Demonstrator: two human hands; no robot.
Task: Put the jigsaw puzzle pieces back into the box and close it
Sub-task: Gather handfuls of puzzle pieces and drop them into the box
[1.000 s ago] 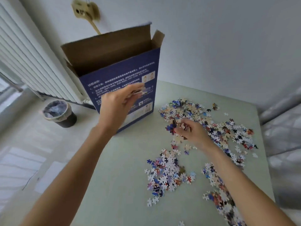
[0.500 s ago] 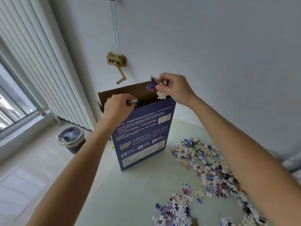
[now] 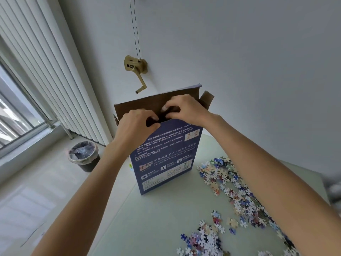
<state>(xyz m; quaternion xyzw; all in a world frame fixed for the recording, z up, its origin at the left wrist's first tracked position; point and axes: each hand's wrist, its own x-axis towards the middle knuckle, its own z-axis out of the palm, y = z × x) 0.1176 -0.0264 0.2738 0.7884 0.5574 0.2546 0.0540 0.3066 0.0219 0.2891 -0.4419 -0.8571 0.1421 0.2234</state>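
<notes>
Blue printed cardboard, brown on the inside, makes up the tall upright puzzle box [image 3: 166,156], which stands near the far left edge of the pale green table [image 3: 156,218] with its top flaps still raised. Both hands have come up from the table within the last second and now meet over the open mouth: the left hand [image 3: 136,126] and the right hand [image 3: 184,109] sit side by side at the front rim, fingers curled down into the opening (whether any pieces are still pinched in them I cannot tell, as nothing coloured shows between the fingers). That suggests one small batch is being dropped in. Many loose multicoloured jigsaw pieces [image 3: 236,193] still lie scattered across the table to the right of the box, so the filling looks far from done and closing is some way off. Beyond the table, a dark lined waste bin [image 3: 83,156] stands on the floor.
</notes>
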